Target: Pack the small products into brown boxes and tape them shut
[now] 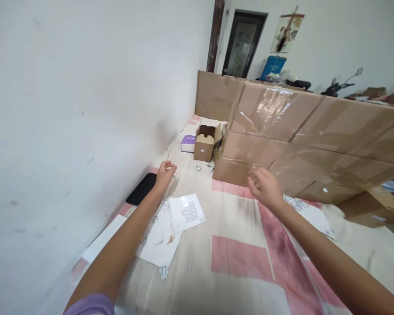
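My left hand point(166, 171) is raised over the left side of the bed-like surface, fingers bent in a pinch. A thin line shows at its fingertips, too faint to name. Below its wrist lie white paper sheets point(188, 212) with outlined shapes, and a small cut-out point(163, 271) sits at their lower edge. A black flat object point(142, 189) is beside the forearm, near the wall. My right hand point(265, 185) hovers in front of the large cardboard wall, its fingers loosely curled with a gap to the thumb, slightly blurred. Nothing shows in it.
Ahead stand an open small cardboard box point(202, 151) and a purple-covered book point(187, 143), with small pieces point(198, 167) before them. Large taped cardboard point(265, 131) blocks the right. Patterned paper point(310, 214) and another carton point(374, 205) lie to the right. A white wall point(85, 109) borders the left.
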`<state>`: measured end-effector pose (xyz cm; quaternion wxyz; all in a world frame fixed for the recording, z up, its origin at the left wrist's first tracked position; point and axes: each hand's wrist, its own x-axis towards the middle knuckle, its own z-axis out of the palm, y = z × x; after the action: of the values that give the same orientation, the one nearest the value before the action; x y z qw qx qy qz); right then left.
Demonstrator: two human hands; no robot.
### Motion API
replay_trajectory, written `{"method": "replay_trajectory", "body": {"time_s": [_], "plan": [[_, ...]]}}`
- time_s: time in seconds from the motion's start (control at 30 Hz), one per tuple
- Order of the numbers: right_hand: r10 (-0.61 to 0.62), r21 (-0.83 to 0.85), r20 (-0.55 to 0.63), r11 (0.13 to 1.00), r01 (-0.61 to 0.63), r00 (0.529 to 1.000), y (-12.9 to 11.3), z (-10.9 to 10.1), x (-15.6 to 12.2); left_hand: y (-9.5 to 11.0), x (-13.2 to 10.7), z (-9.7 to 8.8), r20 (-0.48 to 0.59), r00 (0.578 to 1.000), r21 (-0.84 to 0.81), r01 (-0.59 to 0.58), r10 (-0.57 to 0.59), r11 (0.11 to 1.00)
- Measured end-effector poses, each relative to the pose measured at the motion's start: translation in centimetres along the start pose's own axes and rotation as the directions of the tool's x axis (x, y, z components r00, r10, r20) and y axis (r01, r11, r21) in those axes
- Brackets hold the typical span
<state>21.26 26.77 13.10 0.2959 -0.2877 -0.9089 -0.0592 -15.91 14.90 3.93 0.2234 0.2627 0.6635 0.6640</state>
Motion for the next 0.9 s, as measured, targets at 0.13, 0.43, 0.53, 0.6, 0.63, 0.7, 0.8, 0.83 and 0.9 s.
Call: {"method": "replay_trajectory", "body": {"time_s": [0.13,0.43,0.53,0.6,0.63,0.7,0.8,0.83,0.9], "plan": [[-0.015,0.213,0.164,0.977,-0.020,0.986,-7.3,8.4,10.3,-0.5,7.5,3.0,0.043,0.991,-0.005,0.128,-0.128,0.992],[0.524,0.089,0.378,0.800,-0.593,0.764,-7.7,18.3,23.4,0.2,17.8,10.2,0.060,0.944,0.006,0.324,-0.324,0.946],[0.537,0.083,0.359,0.796,-0.599,0.763,-7.8,18.6,23.1,0.6,18.6,10.8,0.008,0.929,0.023,0.371,-0.371,0.928],[0.498,0.088,0.338,0.829,-0.553,0.799,-8.3,18.5,22.5,1.0,18.4,10.5,-0.021,0.916,0.010,0.400,-0.400,0.916],[0.470,0.092,0.330,0.847,-0.524,0.819,-8.6,18.2,22.1,1.3,18.1,10.1,-0.033,0.913,-0.007,0.407,-0.407,0.913],[0.402,0.117,0.315,0.883,-0.455,0.860,-9.3,17.4,21.2,2.4,17.1,8.9,-0.050,0.914,-0.061,0.400,-0.403,0.914],[0.281,0.203,0.232,0.922,-0.329,0.931,-10.5,14.9,19.7,4.9,13.6,5.7,-0.054,0.936,-0.165,0.334,-0.347,0.928],[0.236,0.236,0.193,0.931,-0.279,0.952,-10.9,13.8,19.1,5.9,11.7,4.3,-0.051,0.948,-0.200,0.297,-0.313,0.934],[0.155,0.300,0.136,0.935,-0.189,0.979,-11.9,11.0,17.7,7.8,6.8,1.2,-0.039,0.974,-0.267,0.207,-0.225,0.941]]}}
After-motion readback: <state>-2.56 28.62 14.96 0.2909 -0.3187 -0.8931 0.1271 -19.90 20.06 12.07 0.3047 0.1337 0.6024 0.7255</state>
